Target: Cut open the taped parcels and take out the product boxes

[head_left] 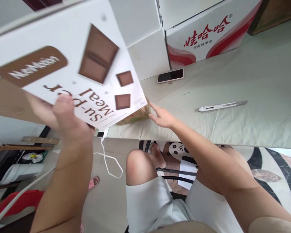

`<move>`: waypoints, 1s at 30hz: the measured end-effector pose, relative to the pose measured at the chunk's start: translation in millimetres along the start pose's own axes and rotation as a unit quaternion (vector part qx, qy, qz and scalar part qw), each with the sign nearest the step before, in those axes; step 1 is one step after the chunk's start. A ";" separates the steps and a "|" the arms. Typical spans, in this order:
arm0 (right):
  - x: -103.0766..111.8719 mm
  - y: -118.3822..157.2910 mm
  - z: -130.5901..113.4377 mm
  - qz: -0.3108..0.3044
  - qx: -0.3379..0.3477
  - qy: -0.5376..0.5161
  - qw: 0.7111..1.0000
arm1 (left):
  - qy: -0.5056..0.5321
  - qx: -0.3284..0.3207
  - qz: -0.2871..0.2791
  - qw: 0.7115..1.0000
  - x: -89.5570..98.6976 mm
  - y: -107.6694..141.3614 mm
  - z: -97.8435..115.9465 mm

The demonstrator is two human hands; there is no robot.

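Note:
A large white box (70,35) printed with chocolate pieces and "Su-per Meal" fills the upper left, tilted above the bench. My left hand (65,113) grips its lower edge, thumb on the printed face. Behind and below the box sits a brownish-green package (135,117), mostly hidden. My right hand (162,116) touches that package's right end with fingers apart and nothing held in them. Beyond the right hand lies a dark-screened phone (171,76). A white utility knife (217,106) with its blade out rests to the right.
White boxes (149,55) and a red-and-white carton (208,38) stand along the back of the cloth-covered bench (262,84). A brown box (274,14) is at the back right. A white cable (105,161) hangs from the bench's front edge.

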State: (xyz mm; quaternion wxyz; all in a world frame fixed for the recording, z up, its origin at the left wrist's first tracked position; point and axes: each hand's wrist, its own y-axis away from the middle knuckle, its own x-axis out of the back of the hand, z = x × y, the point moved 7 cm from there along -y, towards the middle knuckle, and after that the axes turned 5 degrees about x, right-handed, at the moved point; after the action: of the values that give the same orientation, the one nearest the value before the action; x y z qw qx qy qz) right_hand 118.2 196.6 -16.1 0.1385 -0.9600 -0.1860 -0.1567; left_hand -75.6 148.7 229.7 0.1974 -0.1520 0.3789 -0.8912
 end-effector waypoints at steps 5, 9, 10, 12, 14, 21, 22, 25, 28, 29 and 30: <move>72.1 31.9 19.0 0.215 -0.011 -0.220 0.951 | 0.139 -0.004 -0.074 0.988 -57.3 34.0 -15.1; 98.8 62.4 5.2 0.222 0.053 -0.288 0.930 | 0.199 0.062 -0.111 0.972 -102.4 55.8 -33.9; 99.1 67.6 -0.5 0.206 0.070 -0.279 0.935 | 0.206 0.083 -0.124 0.967 -115.1 61.0 -38.6; 100.6 76.1 -6.4 0.202 0.084 -0.239 0.946 | 0.214 0.135 -0.160 0.954 -141.5 72.6 -49.7; 108.6 83.0 -1.0 0.247 0.068 -0.194 0.947 | 0.219 0.196 -0.216 0.931 -168.1 88.7 -62.6; 133.7 100.6 59.6 0.364 -0.141 -0.171 0.905 | 0.142 0.408 -0.384 0.816 -215.3 178.8 -117.6; 134.2 102.0 60.5 0.365 -0.143 -0.158 0.906 | 0.139 0.418 -0.377 0.815 -215.0 185.3 -121.9; 133.7 105.2 46.7 0.361 -0.097 -0.106 0.921 | 0.131 0.412 -0.352 0.830 -211.7 185.7 -125.4; 134.0 104.6 22.2 0.359 -0.028 -0.083 0.929 | 0.127 0.388 -0.334 0.849 -207.9 163.8 -117.1; 135.6 102.4 13.5 0.355 -0.012 -0.074 0.932 | 0.126 0.370 -0.332 0.859 -207.1 152.8 -111.5; 138.1 98.8 4.1 0.350 0.001 -0.060 0.935 | 0.126 0.345 -0.329 0.870 -206.5 140.6 -104.5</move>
State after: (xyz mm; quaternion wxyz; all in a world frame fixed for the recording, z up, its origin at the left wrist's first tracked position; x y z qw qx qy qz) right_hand 280.5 153.0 8.2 0.1739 -0.9719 0.1533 -0.0404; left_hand 94.6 220.2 31.6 -0.1169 -0.0766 -0.0025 -0.9902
